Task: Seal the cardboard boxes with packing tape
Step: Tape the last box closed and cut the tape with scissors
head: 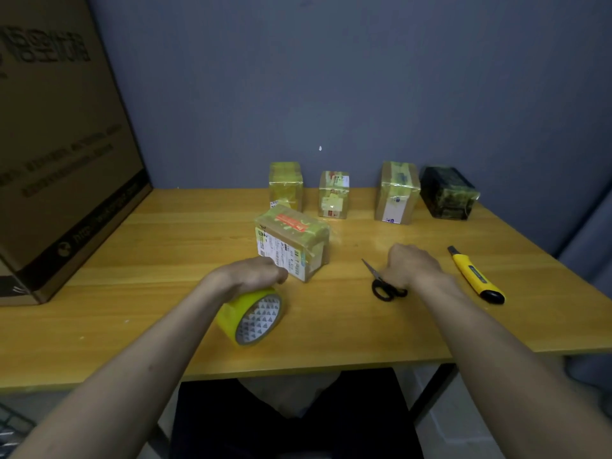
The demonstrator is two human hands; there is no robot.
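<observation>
Head view showed a small cardboard box (293, 241), already taped over and probably light and stiff, lying mid-table (165, 246), best steadied by its edges. Just before it, the left hand (255, 274) curled over the yellow packing tape roll (253, 314), a rigid ring easiest held round its rim. The right hand (412, 265) curled at the scissors (381, 283); whether it gripped them, I cannot tell.

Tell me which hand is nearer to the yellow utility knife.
Right. The right hand rests by the scissors, just left of the yellow utility knife. The left hand grips the tape roll, far across the table.
</observation>
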